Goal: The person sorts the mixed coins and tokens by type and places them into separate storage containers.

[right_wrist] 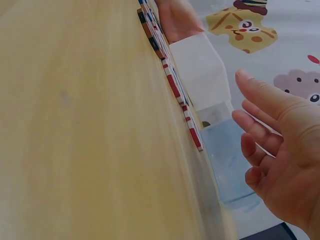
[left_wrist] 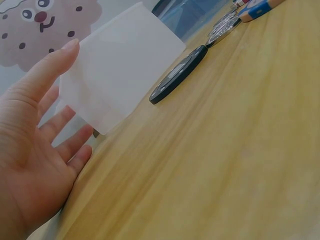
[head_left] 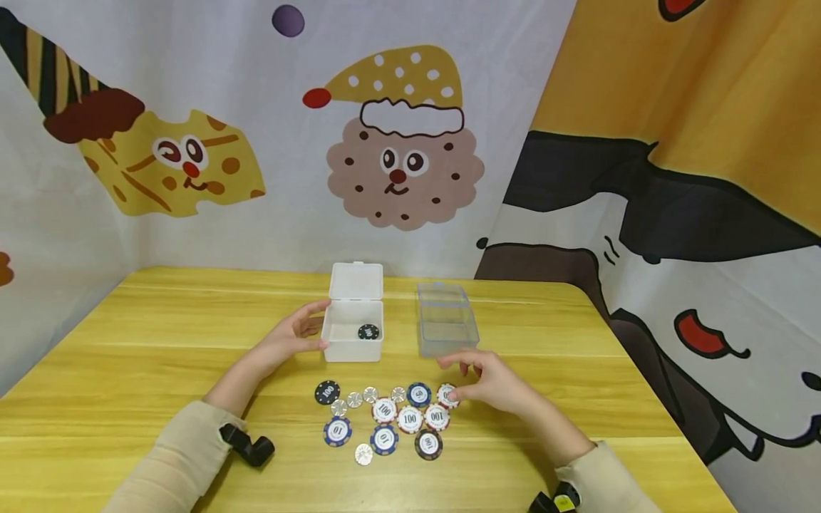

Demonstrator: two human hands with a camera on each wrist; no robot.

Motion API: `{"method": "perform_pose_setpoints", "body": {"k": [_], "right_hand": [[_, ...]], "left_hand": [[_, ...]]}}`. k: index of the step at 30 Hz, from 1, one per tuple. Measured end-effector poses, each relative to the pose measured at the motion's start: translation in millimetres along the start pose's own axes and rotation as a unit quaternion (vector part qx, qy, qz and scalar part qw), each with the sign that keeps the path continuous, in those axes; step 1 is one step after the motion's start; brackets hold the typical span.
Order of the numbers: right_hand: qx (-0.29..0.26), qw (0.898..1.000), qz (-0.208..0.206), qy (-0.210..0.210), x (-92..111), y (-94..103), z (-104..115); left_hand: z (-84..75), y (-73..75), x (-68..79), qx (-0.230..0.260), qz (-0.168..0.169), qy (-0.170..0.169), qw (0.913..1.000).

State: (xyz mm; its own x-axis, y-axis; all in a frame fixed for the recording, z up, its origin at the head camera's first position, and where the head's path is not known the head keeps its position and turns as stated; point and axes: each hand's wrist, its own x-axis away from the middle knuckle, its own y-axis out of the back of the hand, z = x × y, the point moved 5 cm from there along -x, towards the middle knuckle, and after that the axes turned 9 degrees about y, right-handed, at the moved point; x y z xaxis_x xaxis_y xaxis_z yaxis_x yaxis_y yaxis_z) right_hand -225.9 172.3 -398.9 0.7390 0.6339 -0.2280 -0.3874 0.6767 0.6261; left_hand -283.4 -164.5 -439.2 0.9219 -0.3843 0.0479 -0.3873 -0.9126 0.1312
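Note:
A white lidded box point(head_left: 335, 351) stands upright with its lid raised, and one black poker chip point(head_left: 368, 332) lies inside. My left hand point(head_left: 296, 333) is at the box's left side, thumb by the front corner and index finger near the back; in the left wrist view its fingers are spread and hold nothing. Over the right end of the chips hovers my right hand point(head_left: 490, 381), thumb overlapping a red-and-white chip point(head_left: 445, 394) in the head view. Its fingers are loosely bent with nothing between them in the right wrist view.
Several chips lie in front of the boxes: a black chip point(head_left: 327, 392), blue chips point(head_left: 337, 432), red-and-white chips point(head_left: 410, 420) and small silver pieces point(head_left: 363, 454). A clear compartment box point(head_left: 447, 350) stands right of the white one. A printed curtain point(head_left: 256, 242) hangs behind the wooden table point(head_left: 192, 320).

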Motion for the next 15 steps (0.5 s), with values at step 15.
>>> {"method": "perform_pose_setpoints", "body": {"k": [15], "right_hand": [[-0.028,0.999,0.045,-0.014,11,4.6,16]], "left_hand": [[-1.1,-0.7,0.8,-0.004,-0.002,0.008,1.0000]]}}
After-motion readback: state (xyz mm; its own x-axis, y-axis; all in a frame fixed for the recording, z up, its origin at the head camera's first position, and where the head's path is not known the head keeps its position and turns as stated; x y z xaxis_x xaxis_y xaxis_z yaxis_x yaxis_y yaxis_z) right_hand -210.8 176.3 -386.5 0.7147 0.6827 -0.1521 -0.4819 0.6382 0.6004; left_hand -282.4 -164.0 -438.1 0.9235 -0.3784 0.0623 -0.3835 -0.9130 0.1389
